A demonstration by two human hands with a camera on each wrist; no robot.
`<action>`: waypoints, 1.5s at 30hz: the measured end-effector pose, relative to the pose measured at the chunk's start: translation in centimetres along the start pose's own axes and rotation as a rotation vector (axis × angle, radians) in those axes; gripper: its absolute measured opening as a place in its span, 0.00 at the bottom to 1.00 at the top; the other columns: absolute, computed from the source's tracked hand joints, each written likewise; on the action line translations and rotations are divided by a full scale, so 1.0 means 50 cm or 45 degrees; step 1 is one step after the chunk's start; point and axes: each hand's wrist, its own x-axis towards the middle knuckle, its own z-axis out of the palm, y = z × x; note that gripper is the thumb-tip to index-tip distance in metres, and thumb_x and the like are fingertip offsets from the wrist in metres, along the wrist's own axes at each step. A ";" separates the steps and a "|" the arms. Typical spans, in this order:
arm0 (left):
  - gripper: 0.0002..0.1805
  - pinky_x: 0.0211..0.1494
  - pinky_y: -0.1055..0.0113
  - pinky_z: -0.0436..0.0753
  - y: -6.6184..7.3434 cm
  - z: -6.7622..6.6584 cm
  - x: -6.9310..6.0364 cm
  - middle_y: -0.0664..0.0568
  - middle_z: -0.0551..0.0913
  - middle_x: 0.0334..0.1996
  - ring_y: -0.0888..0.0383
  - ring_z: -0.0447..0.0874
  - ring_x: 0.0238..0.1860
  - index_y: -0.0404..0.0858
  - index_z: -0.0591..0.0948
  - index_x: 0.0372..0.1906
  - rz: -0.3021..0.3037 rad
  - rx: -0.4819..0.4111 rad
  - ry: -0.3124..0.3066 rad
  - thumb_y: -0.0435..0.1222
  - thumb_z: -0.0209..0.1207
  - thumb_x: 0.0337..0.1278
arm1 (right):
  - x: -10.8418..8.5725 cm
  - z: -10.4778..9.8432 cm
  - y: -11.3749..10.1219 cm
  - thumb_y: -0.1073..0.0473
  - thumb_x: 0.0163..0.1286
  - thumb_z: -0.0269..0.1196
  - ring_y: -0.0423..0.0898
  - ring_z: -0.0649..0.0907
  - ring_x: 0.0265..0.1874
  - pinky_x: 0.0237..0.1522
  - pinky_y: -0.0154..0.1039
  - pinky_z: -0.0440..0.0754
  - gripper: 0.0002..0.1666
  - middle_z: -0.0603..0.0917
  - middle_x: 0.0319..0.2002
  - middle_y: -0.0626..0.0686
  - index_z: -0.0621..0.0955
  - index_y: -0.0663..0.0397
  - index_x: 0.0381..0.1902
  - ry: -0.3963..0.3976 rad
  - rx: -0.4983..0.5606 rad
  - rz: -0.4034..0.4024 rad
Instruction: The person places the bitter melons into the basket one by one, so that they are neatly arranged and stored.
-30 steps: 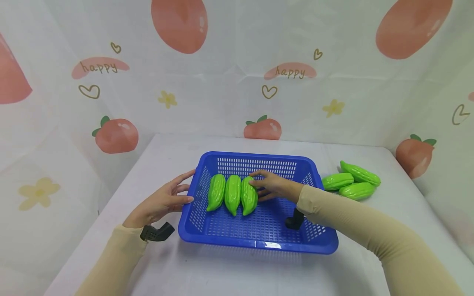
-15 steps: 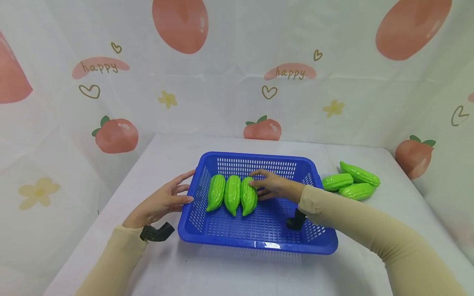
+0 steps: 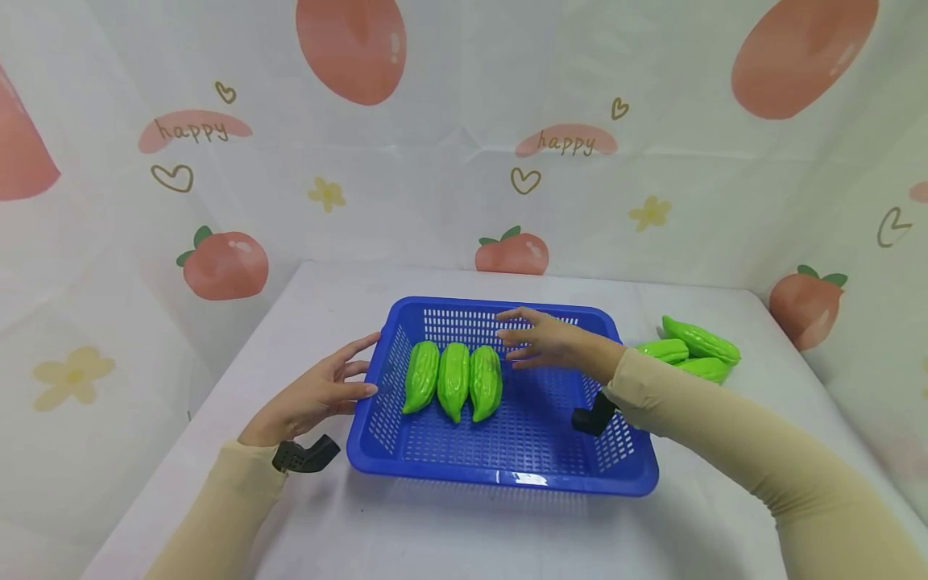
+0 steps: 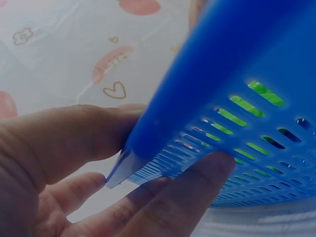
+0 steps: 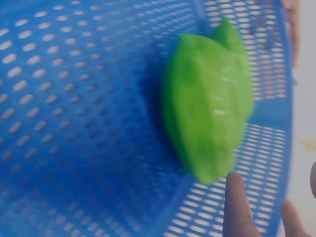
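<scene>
Three bright green bitter melons (image 3: 454, 382) lie side by side in the left half of a blue perforated basket (image 3: 507, 477). My left hand (image 3: 319, 393) grips the basket's left rim. Its thumb lies over the rim, and in the left wrist view its fingers (image 4: 197, 182) touch the slotted outer wall beneath. Above the basket's back right part hovers my right hand (image 3: 547, 342), fingers spread and holding nothing. The rightmost bitter melon (image 3: 486, 383) is nearest to it. In the right wrist view, the bitter melons (image 5: 207, 103) overlap and blur, with a fingertip close by.
More bitter melons (image 3: 702, 341) lie in a group on the white table (image 3: 406, 532), right of the basket; my right forearm partly covers them. A patterned curtain (image 3: 435, 161) hangs behind and at both sides.
My right hand has let go of the rightmost bitter melon, rising and moving right, away from it. The left hand, the basket and the bitter melons stay put.
</scene>
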 end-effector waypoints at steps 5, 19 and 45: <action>0.48 0.56 0.49 0.81 -0.002 -0.002 0.000 0.34 0.62 0.69 0.45 0.82 0.54 0.54 0.47 0.77 -0.017 -0.004 0.012 0.36 0.63 0.60 | -0.021 -0.026 -0.029 0.60 0.76 0.52 0.67 0.67 0.67 0.65 0.56 0.71 0.34 0.61 0.68 0.69 0.55 0.51 0.75 -0.063 0.072 -0.088; 0.48 0.56 0.48 0.81 -0.001 -0.001 0.000 0.34 0.62 0.70 0.45 0.82 0.55 0.53 0.46 0.77 -0.013 0.000 0.009 0.35 0.62 0.60 | -0.104 -0.108 -0.090 0.54 0.78 0.47 0.66 0.62 0.70 0.65 0.48 0.71 0.35 0.57 0.72 0.68 0.49 0.58 0.75 -0.102 0.110 -0.346; 0.48 0.56 0.47 0.80 0.001 0.001 0.002 0.33 0.60 0.71 0.42 0.80 0.56 0.52 0.46 0.78 -0.005 0.012 0.003 0.35 0.62 0.61 | -0.232 -0.274 0.024 0.67 0.74 0.51 0.30 0.80 0.52 0.50 0.24 0.79 0.26 0.77 0.55 0.38 0.67 0.49 0.68 0.337 -0.422 -0.859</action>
